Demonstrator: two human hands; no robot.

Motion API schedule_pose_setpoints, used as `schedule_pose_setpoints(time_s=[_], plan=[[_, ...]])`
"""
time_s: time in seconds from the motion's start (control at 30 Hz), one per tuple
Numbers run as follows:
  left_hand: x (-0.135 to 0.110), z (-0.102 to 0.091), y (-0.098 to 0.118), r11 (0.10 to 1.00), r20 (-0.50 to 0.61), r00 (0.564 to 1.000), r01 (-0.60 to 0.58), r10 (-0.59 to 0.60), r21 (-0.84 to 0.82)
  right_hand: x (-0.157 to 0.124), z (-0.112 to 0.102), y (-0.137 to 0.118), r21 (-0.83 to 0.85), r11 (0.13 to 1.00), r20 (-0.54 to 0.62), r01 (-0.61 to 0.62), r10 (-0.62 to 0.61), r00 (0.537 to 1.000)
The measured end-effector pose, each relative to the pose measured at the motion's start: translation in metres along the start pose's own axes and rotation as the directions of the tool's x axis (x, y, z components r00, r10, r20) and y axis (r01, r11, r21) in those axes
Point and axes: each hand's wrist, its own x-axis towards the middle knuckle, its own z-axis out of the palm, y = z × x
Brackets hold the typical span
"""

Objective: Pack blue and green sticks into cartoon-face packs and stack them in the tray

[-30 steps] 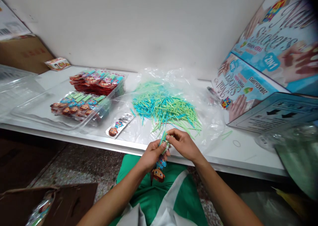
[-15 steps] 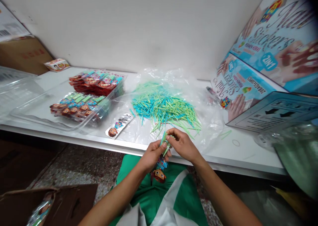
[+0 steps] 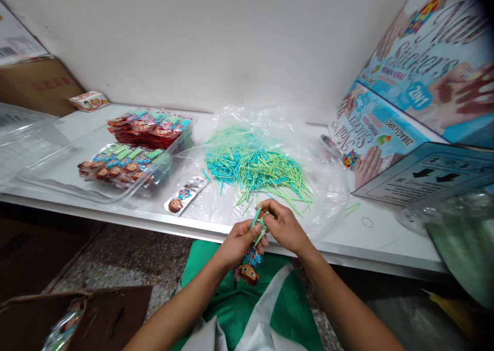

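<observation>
While the fingers of the left hand [image 3: 238, 242] grasp a slender printed packet with a brown-haired cartoon figure [image 3: 248, 273], its figure end hangs below them and thin green and blue plastic sticks [image 3: 256, 218] stand up above them. The fingers of the right hand [image 3: 285, 226] are curled against the sticks' right side; whether they pinch them cannot be told. Both hands meet at the near edge of the white tabletop [image 3: 328, 238].

Directly beyond the fingers, an opened bag of clear, crinkled plastic film [image 3: 328, 196] bears a loose heap of green and blue sticks [image 3: 257, 163], the rear part under the film. Left of the fingers and near them lies a flat white packet with a cartoon figure [image 3: 184, 195].

Farther left, a large, shallow, clear plastic tray [image 3: 57, 168] contains two groups: a tall stack of red packets with green and blue tops [image 3: 144, 135] at the back, and a row of brown-headed cartoon packets [image 3: 116, 168] in front. Low to the fingers' left, an open brown cardboard box [image 3: 116, 315] shows one clear-wrapped packet [image 3: 64, 328]. Right of the fingers, well apart, stand printed blue-and-white cardboard boxes lettered "Nail Stickers" [image 3: 376, 135]; their contents are hidden.
</observation>
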Motion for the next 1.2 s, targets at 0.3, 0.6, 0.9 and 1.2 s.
schedule_pose_setpoints(time_s=[0.3, 0.6, 0.9, 1.2], plan=[[0.000, -0.001, -0.001, 0.999, -0.015, 0.999, -0.030, 0.031, 0.026, -0.003, 0.000, -0.004, -0.047, 0.999, -0.004, 0.006, -0.006, 1.000], [-0.001, -0.015, 0.012, 0.980, -0.086, 0.981, -0.164, 0.174, 0.117, -0.007, 0.004, -0.005, 0.094, 0.994, -0.006, 0.048, -0.047, 0.999], [-0.011, -0.035, 0.026, 0.946, -0.029, 0.964, -0.255, 0.266, 0.198, -0.004, 0.003, -0.012, -0.012, 0.972, -0.030, 0.236, -0.236, 0.971], [-0.019, -0.047, 0.016, 0.961, -0.064, 0.974, -0.201, 0.217, 0.189, 0.004, 0.005, -0.021, 0.061, 0.956, -0.105, 0.288, -0.281, 0.954]])
